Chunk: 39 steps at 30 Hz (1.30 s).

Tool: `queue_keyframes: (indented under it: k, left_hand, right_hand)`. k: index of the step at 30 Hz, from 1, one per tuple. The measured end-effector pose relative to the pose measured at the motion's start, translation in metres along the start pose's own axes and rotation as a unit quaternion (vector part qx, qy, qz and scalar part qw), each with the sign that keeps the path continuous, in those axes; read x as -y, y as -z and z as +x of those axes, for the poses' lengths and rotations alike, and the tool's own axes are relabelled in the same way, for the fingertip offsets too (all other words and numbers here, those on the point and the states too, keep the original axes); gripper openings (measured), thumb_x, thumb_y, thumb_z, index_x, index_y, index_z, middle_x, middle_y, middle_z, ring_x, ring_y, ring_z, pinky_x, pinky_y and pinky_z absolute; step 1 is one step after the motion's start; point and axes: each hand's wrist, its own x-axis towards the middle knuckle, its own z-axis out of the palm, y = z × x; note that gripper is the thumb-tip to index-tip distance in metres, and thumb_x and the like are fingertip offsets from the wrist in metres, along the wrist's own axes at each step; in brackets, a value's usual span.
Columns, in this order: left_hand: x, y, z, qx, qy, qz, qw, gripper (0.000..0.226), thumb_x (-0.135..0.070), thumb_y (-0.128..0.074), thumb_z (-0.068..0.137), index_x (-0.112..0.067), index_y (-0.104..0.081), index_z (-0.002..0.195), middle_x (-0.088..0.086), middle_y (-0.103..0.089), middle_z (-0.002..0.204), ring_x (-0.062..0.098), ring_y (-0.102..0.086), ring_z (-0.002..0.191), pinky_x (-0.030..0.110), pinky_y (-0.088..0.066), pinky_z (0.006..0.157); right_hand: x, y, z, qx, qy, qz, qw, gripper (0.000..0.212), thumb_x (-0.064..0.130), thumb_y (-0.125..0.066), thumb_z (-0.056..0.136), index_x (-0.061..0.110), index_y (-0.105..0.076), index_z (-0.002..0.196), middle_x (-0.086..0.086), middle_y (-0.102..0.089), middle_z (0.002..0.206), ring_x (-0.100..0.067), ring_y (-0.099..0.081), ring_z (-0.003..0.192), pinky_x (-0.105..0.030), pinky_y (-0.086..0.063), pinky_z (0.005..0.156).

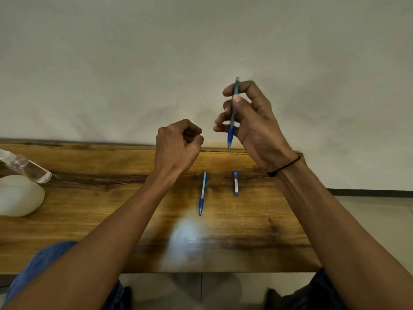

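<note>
While the left hand (178, 143) hovers over the bench's (89, 220) far edge, fingers curled tight with nothing visible in them, the right hand (257, 128) just beside it pinches the pen (230, 134) between thumb and fingertips, its long axis near upright, tip down, nearer the left hand.

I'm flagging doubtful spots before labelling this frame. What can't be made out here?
Head view, all of it:
The left hand: its curled fingers hide whether it pinches anything.
The blue pen: the right hand holding it covers the mid-barrel.
The small blue case on the table: print too small to read.
The clear bottle and white lump: cut off by the left edge.
</note>
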Motion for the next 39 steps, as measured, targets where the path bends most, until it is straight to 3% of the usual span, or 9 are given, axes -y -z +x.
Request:
queue_keyframes:
  k: [3, 7, 12, 26, 39]
  left_hand:
    - [-0.007, 0.008, -0.001, -0.005, -0.001, 0.012, 1.0, 0.025, -0.023, -0.065, 0.085, -0.013, -0.081, 0.102, -0.002, -0.079, 0.089, 0.006, -0.071, 0.079, 0.029, -0.061, 0.081]
    - [-0.021, 0.018, -0.001, -0.011, -0.015, 0.024, 1.0, 0.022, -0.021, -0.066, 0.087, -0.013, -0.081, 0.102, -0.001, -0.079, 0.088, 0.01, -0.072, 0.078, 0.034, -0.063, 0.08]
    - [-0.042, 0.029, 0.001, -0.023, -0.032, 0.03, 0.999, 0.02, -0.019, -0.066, 0.088, -0.014, -0.081, 0.101, -0.002, -0.078, 0.087, 0.009, -0.071, 0.078, 0.034, -0.063, 0.08]
    - [-0.068, 0.041, -0.002, -0.03, -0.057, 0.048, 0.997, 0.017, -0.016, -0.068, 0.09, -0.014, -0.081, 0.101, 0.001, -0.079, 0.089, 0.014, -0.072, 0.078, 0.038, -0.064, 0.081]
    - [-0.072, 0.042, -0.004, -0.027, -0.074, 0.062, 0.995, 0.016, -0.014, -0.069, 0.091, -0.013, -0.081, 0.102, 0.003, -0.079, 0.091, 0.013, -0.071, 0.079, 0.034, -0.063, 0.082]
  right_hand:
    - [0.024, -0.01, -0.004, -0.011, -0.016, 0.092, 0.996, 0.024, 0.024, -0.035, 0.113, 0.01, -0.053, 0.105, -0.003, -0.044, 0.079, -0.017, -0.042, 0.065, -0.034, -0.038, 0.061]
    - [0.051, -0.018, -0.01, -0.005, -0.051, 0.145, 0.988, 0.053, 0.049, -0.031, 0.111, 0.015, -0.042, 0.072, 0.001, -0.029, 0.064, -0.016, -0.022, 0.056, -0.034, -0.016, 0.054]
    - [0.08, -0.021, -0.019, -0.019, -0.074, 0.204, 0.976, 0.054, 0.045, -0.028, 0.108, 0.017, -0.028, 0.062, 0.002, -0.016, 0.056, -0.014, -0.006, 0.049, -0.026, -0.007, 0.046]
    - [0.114, -0.019, -0.036, -0.036, -0.103, 0.228, 0.967, 0.054, 0.045, -0.027, 0.107, 0.017, -0.027, 0.061, 0.005, -0.02, 0.049, -0.01, -0.009, 0.043, -0.021, -0.007, 0.046]
    - [0.122, -0.021, -0.038, -0.045, -0.109, 0.228, 0.967, 0.057, 0.048, -0.027, 0.108, 0.017, -0.029, 0.059, 0.006, -0.022, 0.047, -0.008, -0.012, 0.04, -0.017, -0.011, 0.043]
